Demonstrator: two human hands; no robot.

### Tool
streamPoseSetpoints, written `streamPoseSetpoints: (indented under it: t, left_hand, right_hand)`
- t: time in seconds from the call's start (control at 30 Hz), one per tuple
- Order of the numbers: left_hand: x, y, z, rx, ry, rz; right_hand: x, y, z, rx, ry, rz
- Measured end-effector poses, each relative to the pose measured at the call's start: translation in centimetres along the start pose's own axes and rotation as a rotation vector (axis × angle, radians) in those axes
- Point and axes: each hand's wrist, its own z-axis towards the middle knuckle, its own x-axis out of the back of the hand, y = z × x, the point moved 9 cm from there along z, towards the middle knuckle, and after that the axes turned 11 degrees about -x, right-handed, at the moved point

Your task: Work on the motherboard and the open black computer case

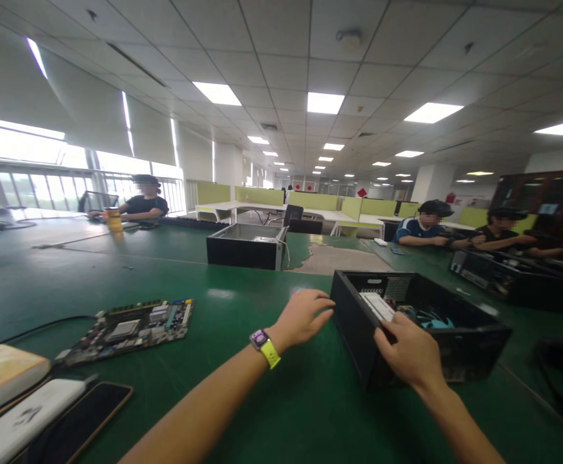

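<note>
forearms [213,402] cropped, right hand [409,351] part-hiding case [350,325]

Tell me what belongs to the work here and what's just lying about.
Likely in the work:
- black case, right hand at its rim, left hand beside it
- pale part inside
- circuit board, perhaps

Likely just lying about:
- dark phone
- white device
- yellowish packet

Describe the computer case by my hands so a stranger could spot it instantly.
On the green table, look just right of your left hand. The black open computer case sits there, your right hand over its near edge. Unlike the case farther back and the one farther right, it shows a turquoise part inside.
</note>
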Motion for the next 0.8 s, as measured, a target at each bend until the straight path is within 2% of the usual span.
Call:
streamPoseSetpoints:
  t: [0.1,0.2,0.23,0.3,0.43,0.53,0.57,0.63,0.7,0.8]
  left_hand:
    - [-1.6,2.9,3.5,-0.138,-0.098,-0.07]
    - [-3.4,5.8,4.3,-0.308,-0.303,-0.117]
    - [-3.7,6.6,4.0,-0.352,-0.358,-0.126]
    - [-3.2,7.7,2.6,-0.391,-0.399,-0.126]
    - [0.0,8.9,-1.2,-0.405,-0.353,-0.144]
    - [2.8,9.2,-4.2,-0.374,-0.343,-0.253]
    - [3.7,9.1,-5.1,-0.347,-0.342,-0.289]
    - [5.4,8.8,-6.7,-0.293,-0.355,-0.342]
    - [6.6,8.5,-8.0,-0.244,-0.379,-0.367]
    - [7.4,8.1,-8.7,-0.177,-0.41,-0.315]
  right_hand:
    - [2.0,-4.3,-3.3,0.106,-0.006,0.062]
    - [3.6,-8.0,-6.4,0.185,-0.003,0.141]
    - [4.0,-8.9,-7.3,0.205,0.001,0.161]
    - [4.6,-10.6,-8.9,0.268,-0.01,0.199]
    - [6.3,-13.6,-10.3,0.509,-0.081,0.287]
    - [7.9,-15.5,-8.5,0.663,-0.178,0.22]
    - [8.1,-15.9,-7.2,0.671,-0.217,0.166]
    - [7.7,-16.0,-3.9,0.596,-0.275,0.037]
    - [6.1,-15.6,-1.2,0.521,-0.34,-0.094]
    - [1.3,-14.9,-0.1,0.521,-0.52,-0.26]
